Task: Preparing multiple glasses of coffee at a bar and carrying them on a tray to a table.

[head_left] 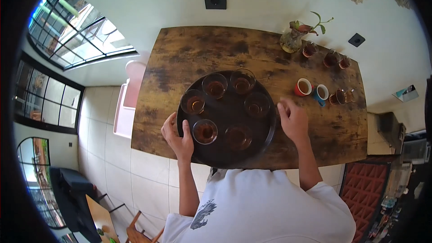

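A round black tray (228,157) sits at the front of the wooden table, carrying several clear glasses of dark reddish-brown drink, among them a front-left glass (204,132) and a back-right glass (243,82). My left hand (179,139) grips the tray's left side, thumb over the rim beside the front-left glass, other fingers around the outside. At the right rim, my right hand (293,119) is closed with curled fingers against the tray's edge; the undersides of its fingers are hidden.
Right of the tray stand a red cup (303,87), a blue cup (321,92) and small glasses (337,97). Farther back are a plant vase (291,41) and more filled glasses (331,58). A pink chair (130,92) is beyond the left edge of the table (180,49).
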Tool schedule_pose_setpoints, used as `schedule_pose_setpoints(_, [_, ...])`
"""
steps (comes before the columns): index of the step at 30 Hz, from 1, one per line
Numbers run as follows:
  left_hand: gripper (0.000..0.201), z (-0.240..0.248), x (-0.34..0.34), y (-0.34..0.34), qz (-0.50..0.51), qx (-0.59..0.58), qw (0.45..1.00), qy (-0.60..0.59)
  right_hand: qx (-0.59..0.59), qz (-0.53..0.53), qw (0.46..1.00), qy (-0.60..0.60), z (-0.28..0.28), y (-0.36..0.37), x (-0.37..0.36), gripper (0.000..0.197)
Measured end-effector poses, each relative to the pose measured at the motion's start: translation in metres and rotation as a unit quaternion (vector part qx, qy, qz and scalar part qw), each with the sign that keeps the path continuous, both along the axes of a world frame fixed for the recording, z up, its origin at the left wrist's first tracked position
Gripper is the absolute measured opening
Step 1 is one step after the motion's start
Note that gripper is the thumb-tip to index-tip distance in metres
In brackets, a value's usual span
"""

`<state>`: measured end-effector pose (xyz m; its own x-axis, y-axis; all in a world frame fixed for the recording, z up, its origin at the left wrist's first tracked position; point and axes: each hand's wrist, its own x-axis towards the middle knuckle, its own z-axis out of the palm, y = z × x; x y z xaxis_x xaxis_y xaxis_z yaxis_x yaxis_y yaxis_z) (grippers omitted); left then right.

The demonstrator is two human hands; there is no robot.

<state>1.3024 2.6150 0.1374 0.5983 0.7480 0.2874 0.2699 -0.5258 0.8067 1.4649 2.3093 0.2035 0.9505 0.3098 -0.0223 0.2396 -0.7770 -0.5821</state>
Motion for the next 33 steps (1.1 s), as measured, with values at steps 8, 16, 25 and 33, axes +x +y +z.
schedule_pose_setpoints(8, [0.086,0.043,0.058,0.057,-0.34,-0.065,0.938,0.005,0.034,0.22,0.974,-0.033,0.024,0.097,0.077,0.088])
schedule_pose_setpoints(16, [0.093,0.048,0.069,0.07,-0.366,-0.117,0.921,0.066,-0.057,0.22,0.972,0.06,0.031,0.119,0.09,0.091])
schedule_pose_setpoints(25, [0.086,0.059,0.08,0.094,-0.325,-0.148,0.934,-0.006,0.021,0.13,0.991,0.001,0.037,0.099,0.175,0.085])
schedule_pose_setpoints(33, [0.084,0.091,0.171,0.109,-0.333,-0.038,0.942,0.003,-0.02,0.062,0.997,0.029,-0.005,0.094,0.268,0.095])
